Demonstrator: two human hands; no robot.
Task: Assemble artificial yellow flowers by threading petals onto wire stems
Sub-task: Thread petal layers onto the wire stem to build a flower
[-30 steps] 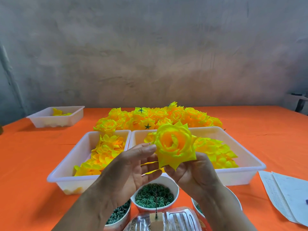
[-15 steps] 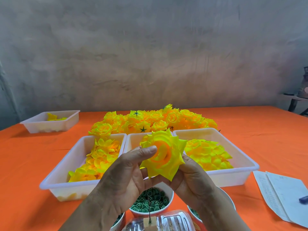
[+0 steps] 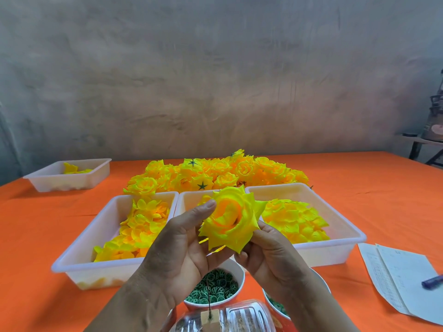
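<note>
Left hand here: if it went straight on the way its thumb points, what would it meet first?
The yellow flower that the left hand holds together with the right hand; its thumb tip touches the petals. Past that, probably the white tray, though depth is unclear.

Two trays [image 3: 115, 236] [image 3: 335, 226] side by side; flower pile [image 3: 215, 173] behind; papers [image 3: 398, 279] right; cup [image 3: 215, 288] before.

A grey, mottled plaster wall [image 3: 215, 80] fills the far side, its lower band tinged warm above the table. An orange cloth [image 3: 383, 192] covers the wide table from near to far. At far right, a small dark-legged side table [image 3: 418, 143] bears dim stacked objects [image 3: 435, 121]. The light is soft and even.
</note>
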